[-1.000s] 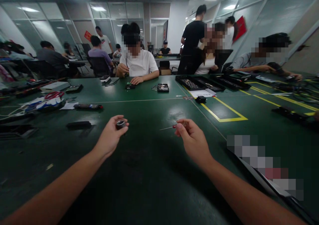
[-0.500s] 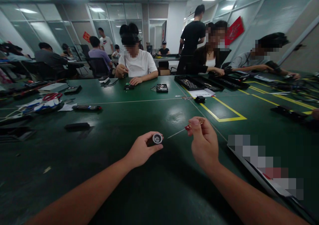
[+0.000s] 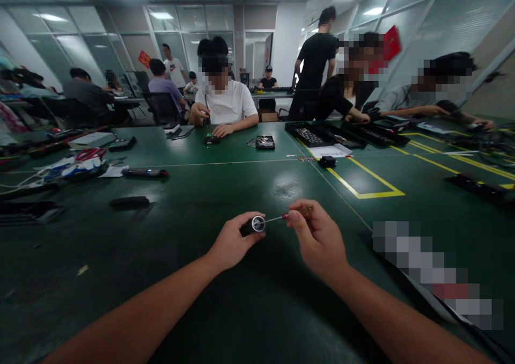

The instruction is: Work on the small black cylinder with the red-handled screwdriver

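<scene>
My left hand (image 3: pixel 235 240) is closed around a small round part (image 3: pixel 258 224) with a silvery rim and a hollow end that faces right, toward my other hand. Between the thumb and fingers of my right hand (image 3: pixel 317 235) is a screwdriver (image 3: pixel 277 218) with a red handle and a thin metal shaft. The shaft points left, and its tip reaches into the hollow end of the round part. What the tip touches inside is too small to tell. Both hands are above the green table (image 3: pixel 241 310).
Across the table sits a person in a white shirt (image 3: pixel 231 103). A small black box (image 3: pixel 327 161) lies beyond my right hand; a black case (image 3: pixel 129 202) and a dark pen-shaped tool (image 3: pixel 145 173) lie left. Black trays (image 3: pixel 308 133) stand farther back. A blurred-out sheet (image 3: pixel 426 267) is at right.
My right hand has moved left, bringing the screwdriver tip from just outside the round part into its hollow end. My left hand keeps its hold. The view has shifted slightly.
</scene>
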### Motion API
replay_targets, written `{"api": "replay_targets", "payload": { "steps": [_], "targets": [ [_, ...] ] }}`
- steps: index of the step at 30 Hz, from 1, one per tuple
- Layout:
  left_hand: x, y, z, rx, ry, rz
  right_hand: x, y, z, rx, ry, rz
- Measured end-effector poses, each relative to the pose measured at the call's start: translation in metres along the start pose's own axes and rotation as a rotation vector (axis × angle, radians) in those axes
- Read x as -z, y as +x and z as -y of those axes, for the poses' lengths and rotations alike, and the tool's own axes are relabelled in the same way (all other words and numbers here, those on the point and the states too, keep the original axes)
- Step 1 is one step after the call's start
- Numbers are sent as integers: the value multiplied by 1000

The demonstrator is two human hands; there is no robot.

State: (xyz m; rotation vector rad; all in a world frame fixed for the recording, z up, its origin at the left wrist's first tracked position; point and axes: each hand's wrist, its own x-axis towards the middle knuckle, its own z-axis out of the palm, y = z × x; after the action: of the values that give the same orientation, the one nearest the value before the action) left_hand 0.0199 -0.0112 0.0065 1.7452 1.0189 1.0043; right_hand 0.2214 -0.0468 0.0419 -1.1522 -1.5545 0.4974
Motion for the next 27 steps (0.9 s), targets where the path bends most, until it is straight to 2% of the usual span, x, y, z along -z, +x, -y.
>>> {"api": "replay_targets", "payload": {
  "steps": [6,10,12,14,20,27],
  "targets": [
    [1,1,-3,18,8,-4,1,2,1,-20,-11,-12],
    [1,1,2,11,22,-45,0,-1,1,-40,88,129],
    [1,1,5,-9,47,-70,1,-3,1,10,130,212],
    [0,1,5,-35,95,-69,1,-4,2,69,129,220],
    [-2,-1,2,-76,198,-8,0,-2,7,26,39,62],
    [-2,1,6,-60,213,-83,-4,-3,4,-20,-10,-11]
  ]
}}
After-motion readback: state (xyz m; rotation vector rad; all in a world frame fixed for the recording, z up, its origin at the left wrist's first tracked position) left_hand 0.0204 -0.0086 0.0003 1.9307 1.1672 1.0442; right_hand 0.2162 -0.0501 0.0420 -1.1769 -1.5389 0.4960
